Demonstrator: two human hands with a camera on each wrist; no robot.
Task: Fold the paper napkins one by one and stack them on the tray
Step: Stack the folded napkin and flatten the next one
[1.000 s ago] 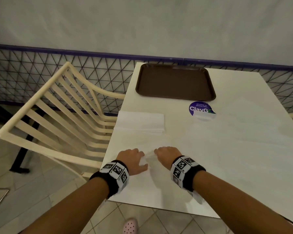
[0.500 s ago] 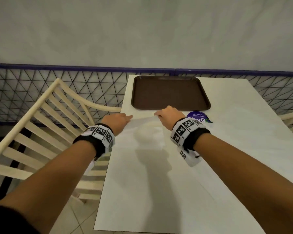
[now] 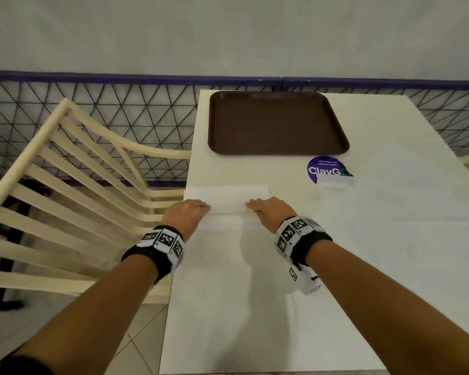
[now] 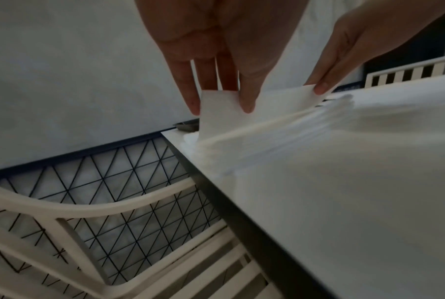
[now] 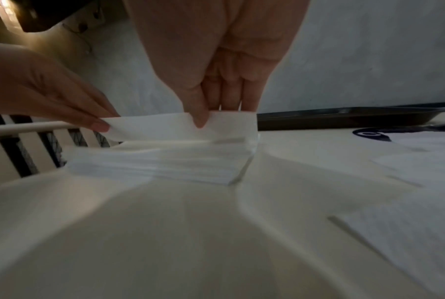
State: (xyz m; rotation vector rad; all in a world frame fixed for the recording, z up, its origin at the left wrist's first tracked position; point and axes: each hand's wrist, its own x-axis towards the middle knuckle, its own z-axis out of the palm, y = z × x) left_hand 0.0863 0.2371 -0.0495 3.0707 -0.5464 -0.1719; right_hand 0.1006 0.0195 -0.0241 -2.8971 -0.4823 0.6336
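Here, napkin stretched between left hand and right hand, both pinching it.

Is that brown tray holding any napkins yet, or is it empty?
Empty. The head view shows the tray bare and brown throughout; the napkin stack lies on the table, nearer than the tray.

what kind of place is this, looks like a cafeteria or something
Probably a canteen or office pantry: a brown serving tray on a white table, a purple sticker about keeping pantries clean, and cream slatted chairs.
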